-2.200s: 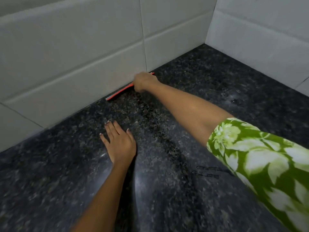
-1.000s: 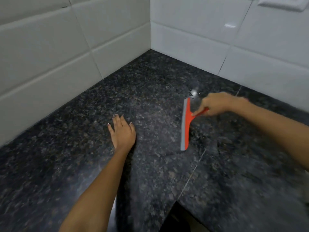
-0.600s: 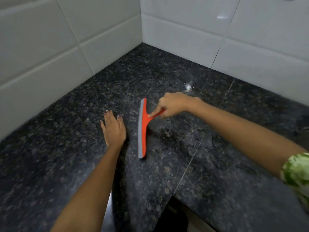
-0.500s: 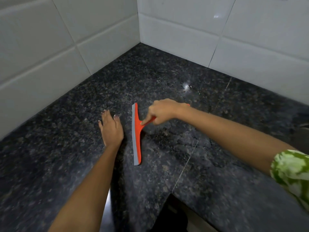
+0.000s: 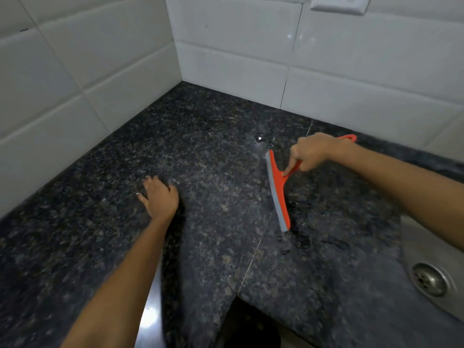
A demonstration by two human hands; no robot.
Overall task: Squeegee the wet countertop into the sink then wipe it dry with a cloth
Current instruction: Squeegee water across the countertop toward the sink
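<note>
We keep our right hand (image 5: 316, 151) closed on the squeegee (image 5: 277, 190), blade pressed flat, dragging toward the sink (image 5: 426, 244); left hand (image 5: 160, 197) seemingly spread on the surface (image 5: 216, 151); overlap strokes.

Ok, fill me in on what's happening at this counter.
A person is squeegeeing a dark granite countertop. The right hand grips the red squeegee, its blade down on the stone left of the sink. The left hand rests flat on the counter. Water droplets sit beyond the blade. No cloth is visible.
</note>
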